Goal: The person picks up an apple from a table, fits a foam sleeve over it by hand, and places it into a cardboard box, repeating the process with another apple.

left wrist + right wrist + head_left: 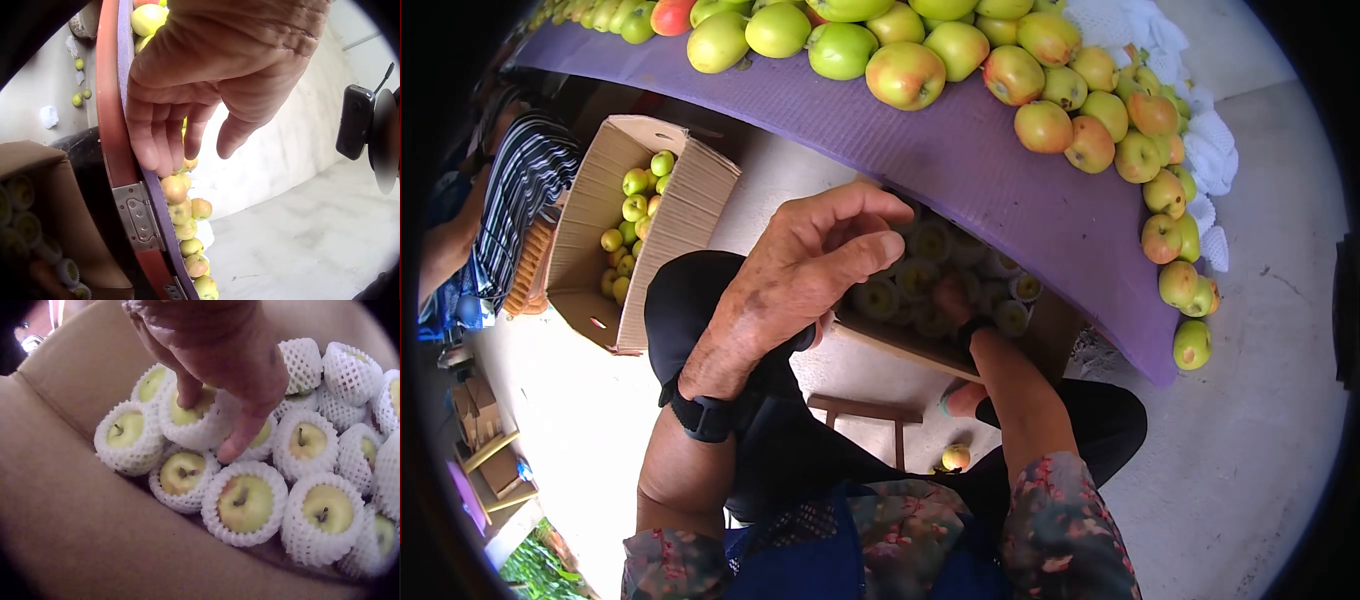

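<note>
Under the near edge of the purple-covered table (pixel 1020 215), a cardboard box (pixel 56 506) holds apples wrapped in white foam net sleeves, packed side by side. The right hand (pixel 212 356) reaches down into this box; its fingers (pixel 240 437) press on a netted apple (pixel 190 419) that sits against the box wall, thumb and fingertip touching the net without closing round it, so the hand is spread rather than gripping. Just beside that apple, toward the box's front, lie more netted apples (pixel 247 503), stems up. The left hand (pixel 800 275) hovers above the box at the table edge, holding nothing; its fingers (pixel 156 131) hang relaxed and slightly bent, close to the table's red rim (pixel 109 112) but whether they touch it cannot be told. On the table top lie loose green and reddish apples (pixel 905 75). Well to the left of the table stands an open carton (pixel 685 215) with small green apples inside.
</note>
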The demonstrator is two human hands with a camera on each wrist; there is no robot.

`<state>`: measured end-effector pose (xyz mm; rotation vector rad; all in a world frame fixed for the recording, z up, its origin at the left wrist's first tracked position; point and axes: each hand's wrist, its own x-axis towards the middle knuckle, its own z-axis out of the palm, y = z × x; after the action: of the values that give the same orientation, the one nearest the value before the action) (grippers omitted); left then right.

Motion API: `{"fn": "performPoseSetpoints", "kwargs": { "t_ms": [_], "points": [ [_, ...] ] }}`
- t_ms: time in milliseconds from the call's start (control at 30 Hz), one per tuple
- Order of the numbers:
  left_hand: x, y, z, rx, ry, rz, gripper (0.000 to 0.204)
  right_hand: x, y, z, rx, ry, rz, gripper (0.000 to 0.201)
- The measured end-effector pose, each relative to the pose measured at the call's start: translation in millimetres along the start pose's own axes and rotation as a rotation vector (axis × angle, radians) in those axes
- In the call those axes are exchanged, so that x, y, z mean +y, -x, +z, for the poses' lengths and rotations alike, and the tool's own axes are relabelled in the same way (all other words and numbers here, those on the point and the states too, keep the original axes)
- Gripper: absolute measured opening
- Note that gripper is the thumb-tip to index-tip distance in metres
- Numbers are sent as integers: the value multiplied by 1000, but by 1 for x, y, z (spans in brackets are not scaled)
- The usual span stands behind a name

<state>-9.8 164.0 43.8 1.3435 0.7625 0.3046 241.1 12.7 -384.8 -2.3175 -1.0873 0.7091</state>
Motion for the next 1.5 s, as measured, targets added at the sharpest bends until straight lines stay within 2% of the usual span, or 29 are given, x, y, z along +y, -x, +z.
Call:
{"fn": "performPoseSetpoints", "kwargs": {
  "t_ms": [33, 67, 200, 333, 400, 533, 667, 1133, 1267, 1367, 1500],
  "points": [
    [0, 0, 0, -1, -2, -1, 36, 42, -21, 39, 19, -14, 43, 50],
    [1, 0, 0, -2, -5, -6, 36, 66, -33, 61, 37, -29, 87, 50],
    [2, -1, 0, -11, -11, -29, 38, 77, -40, 53, -7, 43, 72, 45],
    [1, -4, 3, -13, -28, -20, 37, 160, -73, 87, 4, 131, -96, 40],
    [0, -4, 4, -21, -35, -12, 37, 143, -68, 101, -17, 118, -5, 40],
    [-1, -5, 3, -36, -44, 6, 36, 55, -38, 37, -65, 1, 74, 39],
    [0, -5, 4, -45, -33, 16, 35, 5, -19, -3, -104, -65, 112, 39],
    [0, -4, 6, -35, -20, 8, 31, -28, -16, -19, -104, -153, 215, 39],
    [-1, -6, 8, -39, -30, 13, 31, -19, -21, -15, -220, -9, 170, 42],
    [-2, -7, 7, -59, -52, 27, 33, -8, -21, -8, -179, -112, 51, 41],
    [-1, -6, 6, -59, -61, 33, 33, -19, -16, -11, -161, -54, 11, 43]
  ]
}}
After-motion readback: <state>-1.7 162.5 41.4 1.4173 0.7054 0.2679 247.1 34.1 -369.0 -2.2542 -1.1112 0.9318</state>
